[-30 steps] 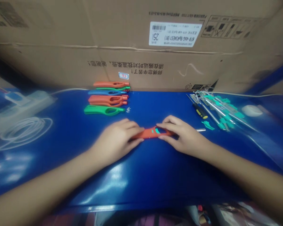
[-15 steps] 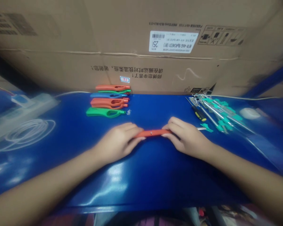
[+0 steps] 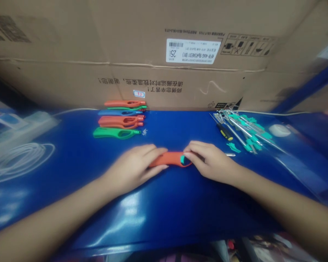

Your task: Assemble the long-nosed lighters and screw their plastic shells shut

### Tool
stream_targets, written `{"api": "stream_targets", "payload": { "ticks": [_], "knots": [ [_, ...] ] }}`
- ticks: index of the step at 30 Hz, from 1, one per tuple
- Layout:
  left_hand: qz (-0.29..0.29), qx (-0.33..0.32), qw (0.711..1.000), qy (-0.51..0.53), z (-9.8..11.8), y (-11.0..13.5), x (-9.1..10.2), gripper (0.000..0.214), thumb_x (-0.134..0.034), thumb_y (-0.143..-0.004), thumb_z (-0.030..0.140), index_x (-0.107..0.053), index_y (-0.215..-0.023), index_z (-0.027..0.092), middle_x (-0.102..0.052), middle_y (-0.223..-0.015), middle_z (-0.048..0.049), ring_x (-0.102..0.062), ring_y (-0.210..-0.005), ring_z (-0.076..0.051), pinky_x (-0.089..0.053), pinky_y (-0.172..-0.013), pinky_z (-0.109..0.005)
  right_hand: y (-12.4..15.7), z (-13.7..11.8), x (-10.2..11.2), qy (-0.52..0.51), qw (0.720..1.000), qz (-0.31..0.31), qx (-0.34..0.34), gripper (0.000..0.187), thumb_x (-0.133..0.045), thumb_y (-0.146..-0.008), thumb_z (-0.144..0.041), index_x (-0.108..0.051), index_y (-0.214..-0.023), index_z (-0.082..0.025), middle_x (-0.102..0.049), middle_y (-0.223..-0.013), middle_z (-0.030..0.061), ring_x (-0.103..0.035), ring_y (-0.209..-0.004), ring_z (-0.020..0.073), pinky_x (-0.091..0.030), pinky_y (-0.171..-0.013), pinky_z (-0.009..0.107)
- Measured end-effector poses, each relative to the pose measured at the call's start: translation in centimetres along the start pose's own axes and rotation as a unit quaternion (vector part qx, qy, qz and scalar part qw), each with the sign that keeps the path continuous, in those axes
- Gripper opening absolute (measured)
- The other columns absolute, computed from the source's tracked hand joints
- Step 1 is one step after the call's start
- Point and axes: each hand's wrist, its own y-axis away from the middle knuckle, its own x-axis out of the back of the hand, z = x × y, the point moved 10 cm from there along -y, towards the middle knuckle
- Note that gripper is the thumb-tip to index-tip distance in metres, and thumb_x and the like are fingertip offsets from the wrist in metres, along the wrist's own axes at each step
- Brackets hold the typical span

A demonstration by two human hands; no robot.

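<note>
An orange utility lighter (image 3: 168,159) is held level between my two hands over the blue table. My left hand (image 3: 138,163) is closed on its plain handle end, thumb below and fingers above. The fingers of my right hand (image 3: 207,160) pinch the other end, by a teal trigger (image 3: 183,159) set in the loop opening. A metal tube (image 3: 230,155) shows just past my right hand; I cannot tell whether it joins the lighter. Close to it lies a loose teal piece (image 3: 233,147). My fingers hide the lighter's right tip.
Several lighter bodies in orange, green (image 3: 116,133) and blue lie stacked at back left, with small white bits beside them. A yellow-black screwdriver (image 3: 224,132) and metal tubes with teal pieces (image 3: 246,133) lie right. A white cable coil (image 3: 24,160) sits left; a cardboard box (image 3: 142,43) stands behind.
The lighter has turned from its narrow edge to its broad side, so its loop and teal trigger show. Both hands still hold it. The view has shifted slightly.
</note>
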Motion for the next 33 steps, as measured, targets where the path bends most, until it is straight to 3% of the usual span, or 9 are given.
{"api": "stream_targets", "payload": {
  "ticks": [2, 5, 9, 13, 16, 22, 29, 33],
  "knots": [
    [-0.003, -0.003, 1.000, 0.004, 0.0, -0.1, 0.0, 0.039, -0.050, -0.102, 0.046, -0.062, -0.126, 0.018, -0.071, -0.106, -0.0079, -0.068, -0.090, -0.023, -0.052, -0.079, -0.035, -0.1, -0.6, 0.2, -0.005, 0.999, 0.001, 0.032, 0.019, -0.050, -0.102, -0.029, -0.065, -0.105, -0.019, -0.067, -0.098, 0.0054, -0.063, -0.087, 0.0168, -0.049, -0.077, 0.030],
    [0.001, -0.014, 1.000, 0.024, 0.3, 0.0, 0.2, 0.037, -0.048, -0.103, 0.045, -0.066, -0.119, 0.017, -0.074, -0.100, -0.0074, -0.070, -0.084, -0.023, -0.052, -0.075, -0.034, 0.1, -2.7, 0.7, 0.039, 0.990, 0.014, 0.137, 0.027, -0.057, -0.099, -0.034, -0.064, -0.118, -0.016, -0.067, -0.110, 0.0105, -0.061, -0.099, 0.0208, -0.050, -0.085, 0.034],
    [0.010, -0.051, 0.998, 0.044, 1.1, 0.2, 0.2, 0.037, -0.047, -0.104, 0.043, -0.068, -0.116, 0.015, -0.076, -0.094, -0.0071, -0.071, -0.077, -0.021, -0.052, -0.070, -0.032, 0.9, -4.5, 1.5, 0.081, 0.971, 0.067, 0.214, 0.018, -0.057, -0.099, -0.025, -0.068, -0.104, -0.013, -0.067, -0.093, 0.0097, -0.059, -0.084, 0.0191, -0.048, -0.073, 0.032],
    [0.050, -0.083, 0.995, 0.021, 1.8, 0.5, 0.8, 0.041, -0.046, -0.104, 0.042, -0.069, -0.115, 0.010, -0.076, -0.091, -0.0096, -0.072, -0.075, -0.023, -0.053, -0.069, -0.034, 1.7, -5.4, 1.7, 0.110, 0.960, 0.109, 0.232, 0.017, -0.055, -0.098, -0.020, -0.068, -0.095, -0.010, -0.064, -0.079, 0.0085, -0.053, -0.070, 0.0189, -0.042, -0.061, 0.033],
    [0.052, -0.080, 0.995, 0.017, 1.6, 0.4, 0.9, 0.042, -0.046, -0.104, 0.042, -0.070, -0.115, 0.010, -0.076, -0.091, -0.0095, -0.072, -0.073, -0.023, -0.053, -0.067, -0.033, 1.5, -5.2, 1.6, 0.105, 0.964, 0.111, 0.218, 0.016, -0.056, -0.098, -0.021, -0.068, -0.096, -0.012, -0.065, -0.080, 0.0077, -0.055, -0.072, 0.0191, -0.043, -0.063, 0.033],
    [0.023, -0.051, 0.997, 0.048, 1.1, 0.1, 0.3, 0.039, -0.046, -0.104, 0.042, -0.069, -0.117, 0.014, -0.077, -0.093, -0.0076, -0.071, -0.074, -0.021, -0.052, -0.068, -0.031, 0.9, -4.5, 1.7, 0.057, 0.975, 0.096, 0.191, 0.018, -0.060, -0.097, -0.025, -0.065, -0.112, -0.016, -0.069, -0.103, 0.0097, -0.062, -0.094, 0.0198, -0.050, -0.082, 0.034],
    [-0.037, -0.026, 0.994, 0.099, 1.2, 0.3, -1.0, 0.037, -0.045, -0.105, 0.043, -0.068, -0.120, 0.019, -0.075, -0.098, -0.0053, -0.071, -0.081, -0.020, -0.052, -0.073, -0.030, 1.3, -4.9, 0.7, 0.087, 0.974, 0.085, 0.190, 0.015, -0.055, -0.100, -0.026, -0.066, -0.098, -0.017, -0.071, -0.090, 0.0061, -0.062, -0.083, 0.0184, -0.045, -0.073, 0.033],
    [-0.071, -0.009, 0.993, 0.096, 1.4, 0.3, -1.4, 0.041, -0.052, -0.100, 0.051, -0.064, -0.129, 0.024, -0.070, -0.102, -0.0045, -0.068, -0.087, -0.019, -0.052, -0.076, -0.027, 1.3, -4.9, 0.3, 0.081, 0.976, 0.081, 0.184, 0.016, -0.057, -0.100, -0.028, -0.067, -0.101, -0.017, -0.072, -0.093, 0.0059, -0.062, -0.086, 0.0186, -0.045, -0.077, 0.033]
  ]
}}
